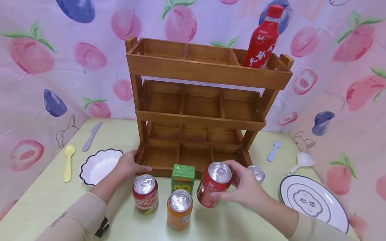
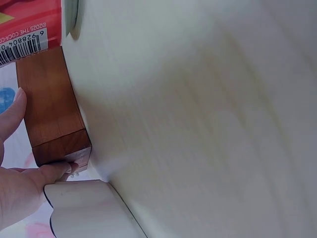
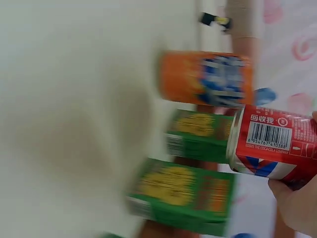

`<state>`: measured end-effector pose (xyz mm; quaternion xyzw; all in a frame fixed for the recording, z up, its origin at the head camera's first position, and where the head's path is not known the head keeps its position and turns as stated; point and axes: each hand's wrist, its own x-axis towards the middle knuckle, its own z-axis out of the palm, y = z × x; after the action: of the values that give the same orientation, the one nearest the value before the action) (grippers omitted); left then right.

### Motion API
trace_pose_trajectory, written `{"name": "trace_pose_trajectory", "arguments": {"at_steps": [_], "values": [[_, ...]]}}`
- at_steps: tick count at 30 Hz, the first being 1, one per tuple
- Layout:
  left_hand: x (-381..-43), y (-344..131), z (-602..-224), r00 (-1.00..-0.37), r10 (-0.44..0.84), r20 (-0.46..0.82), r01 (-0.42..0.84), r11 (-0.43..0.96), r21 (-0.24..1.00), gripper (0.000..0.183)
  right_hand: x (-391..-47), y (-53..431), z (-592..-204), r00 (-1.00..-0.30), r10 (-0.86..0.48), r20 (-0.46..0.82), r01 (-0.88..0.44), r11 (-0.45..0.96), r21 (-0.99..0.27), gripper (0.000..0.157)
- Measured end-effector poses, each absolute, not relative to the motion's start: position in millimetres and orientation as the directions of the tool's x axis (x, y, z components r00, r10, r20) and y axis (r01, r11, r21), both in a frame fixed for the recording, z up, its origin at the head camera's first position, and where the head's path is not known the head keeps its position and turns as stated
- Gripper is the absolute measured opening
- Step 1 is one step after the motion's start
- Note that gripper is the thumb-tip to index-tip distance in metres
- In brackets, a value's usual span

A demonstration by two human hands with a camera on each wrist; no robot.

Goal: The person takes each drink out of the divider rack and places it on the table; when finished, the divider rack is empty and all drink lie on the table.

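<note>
My right hand [image 1: 241, 184] grips a red cola can [image 1: 211, 187], thumb on the near side, fingers behind. The can is tilted, and its barcode faces the right wrist view. With my left hand [image 1: 129, 165] I hold the bottom left corner of a brown wooden three-tier shelf [image 1: 208, 72], thumb along the front board and fingers at the end. Before the shelf stand another red can [image 1: 145, 194], an orange soda can [image 1: 180, 210] and a green drink carton [image 1: 183, 177]. A second green carton [image 3: 183, 193] shows in the right wrist view; the held can hides it from the head view.
A red bottle [image 1: 262, 38] leans in the shelf's top right compartment. A silver-topped can [image 1: 257, 173] stands behind my right hand. Left lie a scalloped bowl [image 1: 101, 165], yellow spoon [image 1: 68, 164] and knife [image 1: 91, 136]; right, an oval plate [image 1: 331, 207], white ladle [image 1: 303, 161] and small blue utensil [image 1: 273, 151].
</note>
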<state>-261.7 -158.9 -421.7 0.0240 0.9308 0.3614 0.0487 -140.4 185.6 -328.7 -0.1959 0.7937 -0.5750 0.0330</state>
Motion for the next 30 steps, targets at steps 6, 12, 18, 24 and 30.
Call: {"name": "trace_pose_trajectory", "arguments": {"at_steps": [6, 12, 18, 24, 30], "values": [[-260.9, -158.3, -420.9, -0.994, 0.078, -0.072, 0.009, 0.736, 0.677, 0.096, -132.4, 197.1, -374.5, -0.894, -0.432, 0.117, -0.254, 0.274, -0.928, 0.062], [-260.6, -157.8, -420.8, -0.995, 0.079, -0.068, 0.012, 0.738, 0.675, 0.095, -130.4, 202.2, -397.6, -0.860, -0.489, 0.145, -0.287, 0.230, -0.930, 0.062], [-259.3, -157.6, -419.7, -0.994, 0.080, -0.068, 0.015, 0.744, 0.667, 0.095, -129.8, 204.6, -407.9, -0.849, -0.497, 0.177, -0.324, 0.225, -0.919, 0.062], [-258.4, -158.3, -418.3, -0.993, 0.072, -0.091, -0.008, 0.739, 0.673, 0.096, -130.3, 205.9, -407.6, -0.841, -0.509, 0.184, -0.362, 0.276, -0.890, 0.064], [-259.0, -157.3, -417.7, -0.992, 0.079, -0.101, -0.012, 0.729, 0.684, 0.097, -126.3, 205.1, -357.6, -0.802, -0.540, 0.257, -0.519, 0.415, -0.747, 0.066]]}}
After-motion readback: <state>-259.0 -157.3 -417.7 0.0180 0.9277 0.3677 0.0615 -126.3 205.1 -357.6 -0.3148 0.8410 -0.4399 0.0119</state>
